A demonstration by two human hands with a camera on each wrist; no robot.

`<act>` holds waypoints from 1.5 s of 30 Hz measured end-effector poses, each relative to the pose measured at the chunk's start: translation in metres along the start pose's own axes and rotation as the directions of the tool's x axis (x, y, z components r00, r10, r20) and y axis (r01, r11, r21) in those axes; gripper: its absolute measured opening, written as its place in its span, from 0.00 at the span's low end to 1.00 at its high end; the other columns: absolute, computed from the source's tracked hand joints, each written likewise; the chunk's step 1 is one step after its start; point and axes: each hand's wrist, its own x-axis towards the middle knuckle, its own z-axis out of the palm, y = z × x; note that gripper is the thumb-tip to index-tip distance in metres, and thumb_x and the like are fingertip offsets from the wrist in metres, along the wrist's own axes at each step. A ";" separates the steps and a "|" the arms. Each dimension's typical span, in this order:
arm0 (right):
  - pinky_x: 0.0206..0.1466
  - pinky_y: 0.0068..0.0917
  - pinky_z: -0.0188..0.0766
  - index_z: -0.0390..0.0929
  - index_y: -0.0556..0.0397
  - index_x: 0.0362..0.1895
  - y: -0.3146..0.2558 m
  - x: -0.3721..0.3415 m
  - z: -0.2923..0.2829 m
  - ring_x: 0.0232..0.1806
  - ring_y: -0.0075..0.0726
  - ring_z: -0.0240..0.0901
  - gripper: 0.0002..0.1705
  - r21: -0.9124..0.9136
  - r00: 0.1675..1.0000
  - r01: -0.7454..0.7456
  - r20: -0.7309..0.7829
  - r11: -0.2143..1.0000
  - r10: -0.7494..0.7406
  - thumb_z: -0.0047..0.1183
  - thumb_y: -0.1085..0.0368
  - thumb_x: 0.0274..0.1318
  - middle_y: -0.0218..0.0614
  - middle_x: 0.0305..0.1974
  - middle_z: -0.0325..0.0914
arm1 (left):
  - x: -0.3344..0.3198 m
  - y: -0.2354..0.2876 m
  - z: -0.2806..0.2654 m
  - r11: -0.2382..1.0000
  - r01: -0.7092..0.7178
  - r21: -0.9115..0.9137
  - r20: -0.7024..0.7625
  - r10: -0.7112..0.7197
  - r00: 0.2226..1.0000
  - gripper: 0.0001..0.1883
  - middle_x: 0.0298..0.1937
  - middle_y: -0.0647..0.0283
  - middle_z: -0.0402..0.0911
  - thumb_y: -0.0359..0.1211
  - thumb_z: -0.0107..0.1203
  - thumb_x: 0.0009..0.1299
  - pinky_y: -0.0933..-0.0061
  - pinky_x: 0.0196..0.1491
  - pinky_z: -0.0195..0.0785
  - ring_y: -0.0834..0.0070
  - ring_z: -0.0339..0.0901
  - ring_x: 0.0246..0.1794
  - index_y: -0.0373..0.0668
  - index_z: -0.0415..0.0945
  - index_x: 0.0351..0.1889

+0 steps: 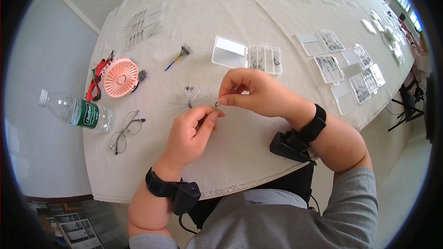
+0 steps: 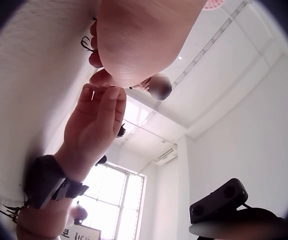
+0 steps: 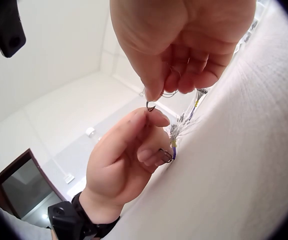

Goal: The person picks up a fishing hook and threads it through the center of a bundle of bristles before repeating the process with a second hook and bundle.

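Observation:
My right hand [image 1: 258, 93] pinches a small dark fishing hook [image 3: 150, 106] between thumb and forefinger, its bend showing just below their tips. Thin loops of line [image 3: 170, 94] trail beside those fingers in the right wrist view. Close underneath, my left hand [image 1: 188, 133] has its thumb against the forefinger, right at the hook. More dark hooks [image 3: 166, 155] stick out from the left hand's curled lower fingers, and show in the left wrist view as hooks [image 2: 86, 45] past the fingertips. Just beyond the hands lies a bundle of wire leaders [image 1: 189, 97], splayed out on the cloth.
An open clear tackle box [image 1: 265, 60] lies beyond the hands, with more boxes [image 1: 328, 69] rightward. Leftward are a pink fan [image 1: 121, 77], red-handled pliers [image 1: 94, 85], a water bottle [image 1: 76, 110] and glasses [image 1: 123, 133]. Another bundle [image 1: 179, 56] and packaged leaders [image 1: 144, 25] lie farther back.

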 end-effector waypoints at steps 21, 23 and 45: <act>0.37 0.21 0.66 0.79 0.53 0.32 -0.004 0.004 -0.003 0.30 0.20 0.67 0.06 0.066 0.977 -0.052 -0.203 0.996 0.065 0.59 0.64 0.52 0.27 0.28 0.76 | -0.003 0.006 0.001 0.995 0.004 -0.104 -0.155 -0.021 0.988 0.10 0.31 0.65 0.80 0.31 0.48 0.72 0.85 0.36 0.64 0.84 0.72 0.31 0.34 0.78 0.39; 0.36 0.22 0.66 0.79 0.53 0.31 -0.006 0.005 -0.014 0.29 0.21 0.67 0.06 -0.164 0.958 0.079 -0.261 0.983 -0.120 0.59 0.65 0.52 0.28 0.28 0.75 | -0.003 0.004 -0.002 0.992 -0.010 -0.124 -0.237 -0.020 0.971 0.10 0.33 0.65 0.80 0.32 0.49 0.72 0.86 0.37 0.63 0.85 0.72 0.32 0.35 0.79 0.40; 0.36 0.31 0.66 0.78 0.55 0.28 -0.005 -0.001 -0.098 0.32 0.36 0.68 0.06 -0.777 0.981 -0.132 -0.193 0.616 -0.032 0.56 0.66 0.48 0.35 0.28 0.73 | -0.031 0.021 -0.010 0.899 -0.236 -0.368 -0.348 0.103 0.932 0.10 0.28 0.68 0.73 0.37 0.55 0.69 0.81 0.34 0.54 0.82 0.62 0.28 0.41 0.71 0.35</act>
